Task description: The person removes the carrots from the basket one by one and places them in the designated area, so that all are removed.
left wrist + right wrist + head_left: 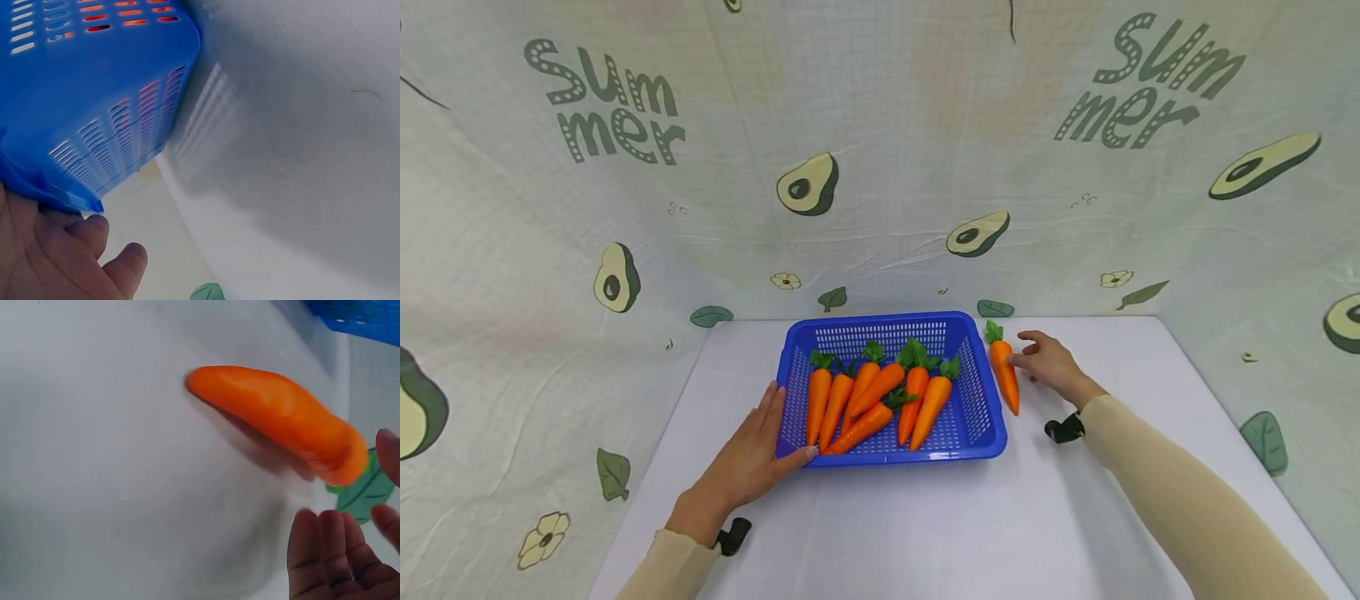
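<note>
A blue plastic basket (891,458) with slotted walls stands on the white table, several orange carrots (933,408) with green tops lying in it. My left hand (748,458) holds its near left corner, thumb on the front rim and fingers along the left side. In the left wrist view, the palm of the left hand (50,256) is against the basket rim (44,187), and the thumb is hidden. Outside the basket's right wall lies a single carrot (1004,375). Beside it is my right hand (1051,365), fingers spread. The right wrist view shows a gap between this carrot (281,419) and the right hand (340,556).
A pale cloth (880,125) printed with avocados, leaves and lettering hangs behind and beside the white table (910,533). Each wrist carries a small black camera mount, such as the right mount (1063,429).
</note>
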The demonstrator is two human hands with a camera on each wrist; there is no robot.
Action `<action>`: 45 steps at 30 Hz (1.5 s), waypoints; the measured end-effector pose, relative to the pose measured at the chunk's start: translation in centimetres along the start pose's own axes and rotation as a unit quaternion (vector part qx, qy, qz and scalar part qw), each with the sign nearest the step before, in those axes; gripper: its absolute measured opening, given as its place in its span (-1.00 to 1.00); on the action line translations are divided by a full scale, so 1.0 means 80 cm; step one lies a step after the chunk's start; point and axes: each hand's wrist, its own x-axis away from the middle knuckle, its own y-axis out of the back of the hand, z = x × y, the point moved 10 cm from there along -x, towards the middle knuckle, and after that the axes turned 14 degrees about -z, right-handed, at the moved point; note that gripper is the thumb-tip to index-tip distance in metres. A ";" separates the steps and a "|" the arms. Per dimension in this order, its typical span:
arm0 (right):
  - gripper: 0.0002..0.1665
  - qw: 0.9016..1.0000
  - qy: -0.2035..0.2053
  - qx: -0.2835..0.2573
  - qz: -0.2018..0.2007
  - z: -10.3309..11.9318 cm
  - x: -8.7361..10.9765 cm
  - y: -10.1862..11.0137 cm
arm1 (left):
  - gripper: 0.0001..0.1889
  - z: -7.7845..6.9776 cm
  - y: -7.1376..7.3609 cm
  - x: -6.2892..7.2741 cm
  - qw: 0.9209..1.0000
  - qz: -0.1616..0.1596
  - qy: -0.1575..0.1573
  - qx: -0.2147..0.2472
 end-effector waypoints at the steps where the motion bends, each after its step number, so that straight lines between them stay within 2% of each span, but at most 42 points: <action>1: -0.11 1.000 0.004 0.008 -0.006 0.004 0.002 0.006 | 0.27 -0.001 0.001 0.000 1.000 -0.001 -0.002 0.002; 4: -0.12 0.999 0.013 0.020 -0.023 0.022 0.007 0.023 | 0.27 -0.003 0.005 0.000 1.000 -0.005 -0.006 0.002; 9: -0.14 0.998 0.048 0.023 -0.042 0.069 0.019 0.040 | 0.27 -0.004 0.009 0.001 1.000 -0.002 -0.008 -0.010; 15: -0.22 0.993 0.109 0.008 -0.053 0.137 0.039 0.039 | 0.28 -0.010 0.009 -0.002 1.000 0.002 -0.015 -0.019; 22: -0.28 0.983 0.183 -0.019 -0.014 0.232 0.068 -0.005 | 0.29 -0.005 0.008 -0.001 1.000 0.006 -0.003 -0.015; 27: -0.33 0.978 0.209 -0.013 0.014 0.278 0.082 -0.043 | 0.30 -0.004 0.006 -0.001 1.000 0.012 0.004 0.006; 36: -0.34 0.972 0.216 -0.013 0.091 0.316 0.093 -0.120 | 0.28 -0.009 0.005 -0.003 1.000 0.016 0.002 0.010; 45: -0.33 0.966 0.199 -0.055 0.157 0.338 0.099 -0.184 | 0.28 -0.006 0.004 -0.001 1.000 0.021 0.010 0.005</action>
